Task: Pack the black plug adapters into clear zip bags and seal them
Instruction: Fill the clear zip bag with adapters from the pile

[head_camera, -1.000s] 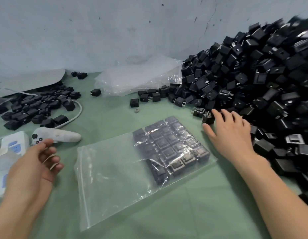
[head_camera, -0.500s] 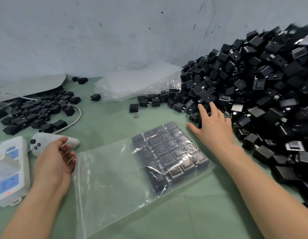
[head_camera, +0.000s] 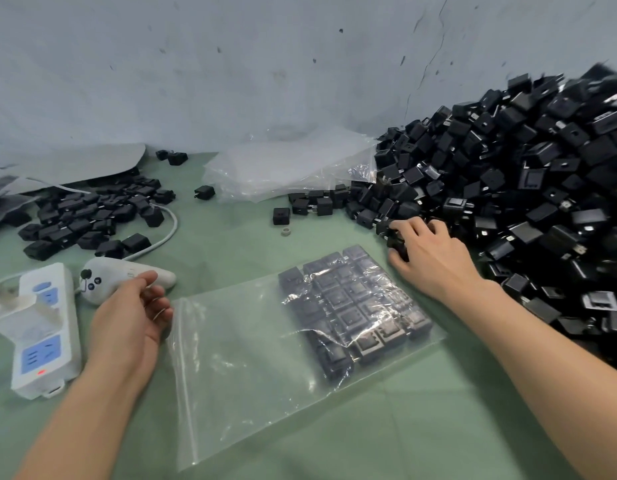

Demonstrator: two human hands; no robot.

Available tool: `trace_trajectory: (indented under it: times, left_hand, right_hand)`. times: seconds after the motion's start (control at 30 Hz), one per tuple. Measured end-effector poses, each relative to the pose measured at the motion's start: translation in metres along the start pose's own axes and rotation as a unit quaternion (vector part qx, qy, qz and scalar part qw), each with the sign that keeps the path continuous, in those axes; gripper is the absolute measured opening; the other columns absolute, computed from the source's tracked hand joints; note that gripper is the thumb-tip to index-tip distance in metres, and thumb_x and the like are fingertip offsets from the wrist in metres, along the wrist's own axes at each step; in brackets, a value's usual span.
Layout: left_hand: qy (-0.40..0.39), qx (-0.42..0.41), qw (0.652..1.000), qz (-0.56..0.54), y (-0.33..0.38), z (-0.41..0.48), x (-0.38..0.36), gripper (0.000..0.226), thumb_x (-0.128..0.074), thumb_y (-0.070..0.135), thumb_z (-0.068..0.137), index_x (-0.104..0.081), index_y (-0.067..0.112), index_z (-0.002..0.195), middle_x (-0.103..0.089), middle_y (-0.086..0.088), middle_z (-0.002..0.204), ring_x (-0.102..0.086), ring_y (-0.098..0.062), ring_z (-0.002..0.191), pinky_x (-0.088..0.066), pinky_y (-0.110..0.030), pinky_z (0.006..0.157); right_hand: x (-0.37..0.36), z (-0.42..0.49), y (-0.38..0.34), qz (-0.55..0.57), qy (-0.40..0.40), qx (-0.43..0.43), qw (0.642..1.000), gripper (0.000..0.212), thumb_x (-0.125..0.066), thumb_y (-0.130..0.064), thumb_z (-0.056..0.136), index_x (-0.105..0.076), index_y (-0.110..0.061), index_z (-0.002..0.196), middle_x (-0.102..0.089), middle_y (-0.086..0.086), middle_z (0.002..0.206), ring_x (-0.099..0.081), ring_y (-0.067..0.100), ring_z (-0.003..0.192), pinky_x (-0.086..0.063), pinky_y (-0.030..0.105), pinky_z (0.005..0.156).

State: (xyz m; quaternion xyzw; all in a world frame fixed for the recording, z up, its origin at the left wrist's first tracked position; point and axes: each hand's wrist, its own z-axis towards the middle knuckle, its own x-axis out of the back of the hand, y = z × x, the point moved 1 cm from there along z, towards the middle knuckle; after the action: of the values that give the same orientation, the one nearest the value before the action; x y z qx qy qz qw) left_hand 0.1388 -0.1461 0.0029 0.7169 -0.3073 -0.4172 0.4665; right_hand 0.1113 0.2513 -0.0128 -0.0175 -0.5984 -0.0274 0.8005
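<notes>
We take the clear zip bag as the reference for every position below. The bag lies flat on the green table surface, with its zip strip along its left edge. The packed adapters sit flat in close rows inside the bag's right end, opposite the zip strip. The right hand rests palm down just beyond the bag's far right corner, at the foot of the large pile of loose black adapters that rises to the right of the bag and behind it. Its fingers and thumb are curled round one loose adapter at the pile's edge. The left hand lies just beside the bag's zip strip, at its far left corner, with the fingers loosely curled and holding nothing; we cannot tell from this angle whether the fingertips touch the plastic. Just behind that hand, left of the bag, lies a white handheld device with dark buttons, and further left a white power strip with blue sockets. A smaller heap of black adapters lies well behind and left of the bag. A stack of empty clear bags lies behind the bag, near the grey wall, and a small ring lies between that stack and the bag
</notes>
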Motion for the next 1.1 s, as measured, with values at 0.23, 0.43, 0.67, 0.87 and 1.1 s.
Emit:
trace_trajectory:
  times: [0.23, 0.43, 0.67, 0.87, 1.1]
  left_hand:
    - [-0.004, -0.009, 1.0, -0.002, 0.0, -0.001, 0.0, 0.014, -0.05, 0.015, 0.099, -0.063, 0.019, 0.095, -0.054, 0.006, 0.062, -0.048, -0.006, 0.053, -0.043, -0.014, 0.044]
    - [0.0, -0.011, 1.0, 0.002, -0.001, 0.001, 0.0, 0.013, -0.052, 0.015, 0.098, -0.063, 0.019, 0.093, -0.055, 0.006, 0.062, -0.048, -0.007, 0.055, -0.044, -0.015, 0.047]
    - [-0.012, -0.01, 1.0, 0.0, -0.003, 0.006, 0.003, 0.014, -0.051, 0.016, 0.098, -0.064, 0.018, 0.093, -0.057, 0.007, 0.06, -0.05, -0.007, 0.054, -0.045, -0.015, 0.046]
    - [-0.02, -0.008, 1.0, -0.005, -0.004, 0.007, 0.004, 0.015, -0.05, 0.015, 0.098, -0.064, 0.018, 0.091, -0.056, 0.006, 0.062, -0.05, -0.006, 0.053, -0.045, -0.014, 0.045]
    - [-0.034, -0.008, 0.999, -0.003, -0.003, 0.004, 0.005, 0.017, -0.048, 0.012, 0.098, -0.063, 0.017, 0.092, -0.053, 0.003, 0.068, -0.048, -0.008, 0.058, -0.045, -0.014, 0.047]
  right_hand:
    - [0.0, 0.016, -0.011, 0.029, -0.01, -0.02, 0.999, 0.051, -0.04, -0.052, 0.099, -0.04, -0.029, 0.145, -0.03, 0.001, 0.157, -0.043, 0.034, 0.129, -0.048, 0.043, 0.08]
    - [0.001, 0.022, -0.008, 0.049, -0.009, 0.003, 0.999, 0.046, -0.044, -0.05, 0.097, -0.041, -0.031, 0.139, -0.049, -0.006, 0.143, -0.044, 0.032, 0.124, -0.045, 0.037, 0.071]
    - [0.007, 0.017, -0.011, 0.043, -0.053, -0.012, 0.998, 0.048, -0.043, -0.053, 0.096, -0.042, -0.033, 0.14, -0.04, -0.002, 0.147, -0.039, 0.033, 0.127, -0.046, 0.044, 0.082]
    - [0.009, -0.02, -0.012, 0.039, -0.019, -0.017, 0.999, 0.047, -0.045, -0.061, 0.093, -0.047, -0.023, 0.12, -0.044, -0.003, 0.146, -0.041, 0.031, 0.133, -0.049, 0.043, 0.081]
    - [0.01, -0.046, -0.007, 0.043, 0.041, -0.038, 0.998, 0.046, -0.048, -0.06, 0.088, -0.052, -0.022, 0.114, -0.058, -0.003, 0.118, -0.047, 0.026, 0.116, -0.049, 0.042, 0.08]
